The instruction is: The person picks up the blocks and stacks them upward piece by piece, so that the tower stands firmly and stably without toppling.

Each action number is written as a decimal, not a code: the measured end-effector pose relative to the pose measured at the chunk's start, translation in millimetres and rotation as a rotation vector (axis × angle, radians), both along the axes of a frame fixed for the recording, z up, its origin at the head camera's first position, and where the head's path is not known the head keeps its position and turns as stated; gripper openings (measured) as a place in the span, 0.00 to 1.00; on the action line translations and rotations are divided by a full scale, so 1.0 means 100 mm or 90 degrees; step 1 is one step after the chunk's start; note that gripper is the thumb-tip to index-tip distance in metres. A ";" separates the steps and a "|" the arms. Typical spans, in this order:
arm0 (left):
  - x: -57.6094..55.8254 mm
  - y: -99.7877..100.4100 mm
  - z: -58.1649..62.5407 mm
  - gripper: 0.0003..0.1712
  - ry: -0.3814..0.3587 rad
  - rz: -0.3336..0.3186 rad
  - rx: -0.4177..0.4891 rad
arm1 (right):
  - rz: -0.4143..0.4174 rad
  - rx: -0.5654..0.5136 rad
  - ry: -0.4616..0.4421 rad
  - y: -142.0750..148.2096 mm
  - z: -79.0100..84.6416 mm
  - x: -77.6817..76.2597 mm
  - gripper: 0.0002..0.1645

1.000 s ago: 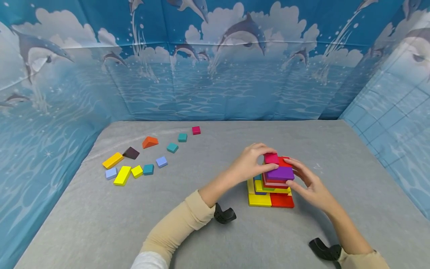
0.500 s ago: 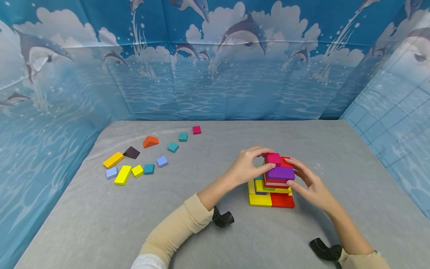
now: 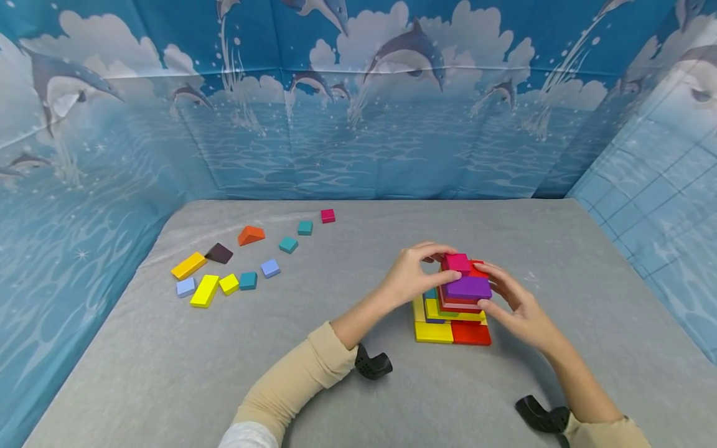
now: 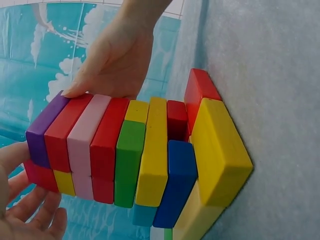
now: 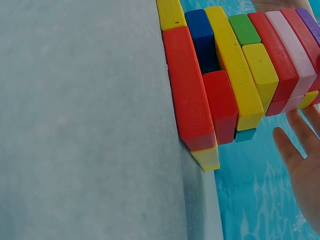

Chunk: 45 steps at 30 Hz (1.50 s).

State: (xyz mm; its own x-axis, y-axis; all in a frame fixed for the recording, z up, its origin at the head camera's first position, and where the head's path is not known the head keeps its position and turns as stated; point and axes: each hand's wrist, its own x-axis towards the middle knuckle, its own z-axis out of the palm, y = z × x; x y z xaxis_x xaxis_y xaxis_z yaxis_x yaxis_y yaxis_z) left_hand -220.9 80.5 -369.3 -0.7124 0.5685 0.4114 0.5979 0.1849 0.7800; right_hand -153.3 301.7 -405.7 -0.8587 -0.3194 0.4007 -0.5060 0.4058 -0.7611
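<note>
The tower (image 3: 460, 306) of coloured blocks stood upright on the grey counter (image 3: 448, 398), right of the middle in the head view; the left hand (image 3: 411, 277) pinched the crimson block (image 3: 458, 263) at its top, thumb on the near side, fingers behind; that block lay just beside the purple block (image 3: 469, 288); whether it was fully seated could not be told. The right hand (image 3: 518, 311) was at the tower's right side, fingers spread wide and lightly bent, the thumb near the purple block's corner; below that block, a pink block (image 4: 89, 135) lay between two red slabs (image 4: 64, 135); the base (image 4: 222, 160) was yellow and red. Well apart, at left, lay an orange wedge (image 3: 251, 236), a dark block (image 3: 219, 254) and a yellow bar (image 3: 204, 291); a dolphin curtain (image 3: 358, 155) hung behind.
</note>
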 end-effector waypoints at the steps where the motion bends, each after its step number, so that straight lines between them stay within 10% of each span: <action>1: 0.00 -0.01 -0.01 0.22 -0.002 -0.003 0.004 | -0.002 0.001 -0.001 0.00 0.00 0.00 0.39; 7: -0.13 -0.24 -0.09 0.28 -0.004 -0.003 0.041 | -0.010 0.005 -0.006 -0.01 0.00 0.00 0.40; 13: -0.48 -0.89 -0.30 0.28 0.020 0.100 0.018 | -0.010 0.007 -0.005 0.00 -0.01 0.00 0.40; 25: -0.88 -2.18 -0.67 0.31 0.014 0.330 -0.236 | -0.003 -0.004 -0.005 0.00 -0.01 0.01 0.40; 45: -0.86 -2.28 -0.64 0.22 -0.085 0.288 -0.230 | -0.008 -0.003 -0.011 -0.01 0.00 0.00 0.39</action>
State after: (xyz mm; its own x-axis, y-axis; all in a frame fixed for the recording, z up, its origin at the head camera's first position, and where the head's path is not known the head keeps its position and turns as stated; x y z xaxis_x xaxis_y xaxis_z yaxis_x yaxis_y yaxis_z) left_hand -306.7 -147.6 -433.4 -0.9488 0.2838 0.1384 0.2989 0.6661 0.6833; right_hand -152.8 301.0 -406.0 -0.8697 -0.3063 0.3871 -0.4873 0.4082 -0.7720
